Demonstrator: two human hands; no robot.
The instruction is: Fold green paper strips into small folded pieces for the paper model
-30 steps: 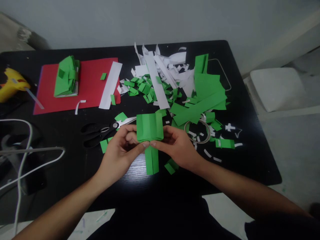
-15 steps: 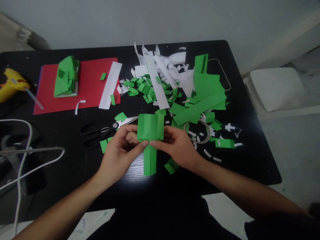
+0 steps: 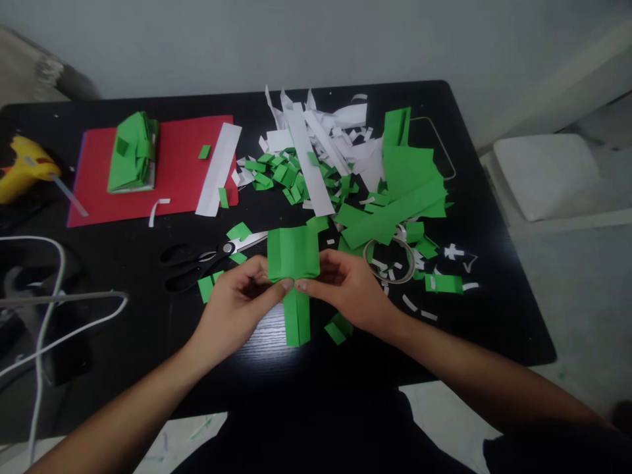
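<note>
A folded green paper piece (image 3: 294, 253) is held up over the table's front half, with a wide upper flap and a narrow strip hanging straight down. My left hand (image 3: 241, 296) pinches its left side, the thumb pressed where flap and strip meet. From the right, my right hand (image 3: 348, 289) grips it the same way, and the two thumb tips almost touch. The other fingers are partly hidden behind the flap. Just beyond my left hand lie black-handled scissors (image 3: 217, 253), their blade tips behind the green paper.
A yellow glue gun (image 3: 27, 164) lies at far left near a white cable (image 3: 62, 263). Red sheets (image 3: 178, 164) carry a green paper bundle (image 3: 131, 155). White scraps (image 3: 340, 118), green scraps (image 3: 286, 174), larger green sheets (image 3: 409, 184) and a tape roll (image 3: 368, 253) cover the middle and right.
The upper flap of the green paper piece has shifted slightly left and tilted a little. Both hands keep their hold in nearly the same place.
</note>
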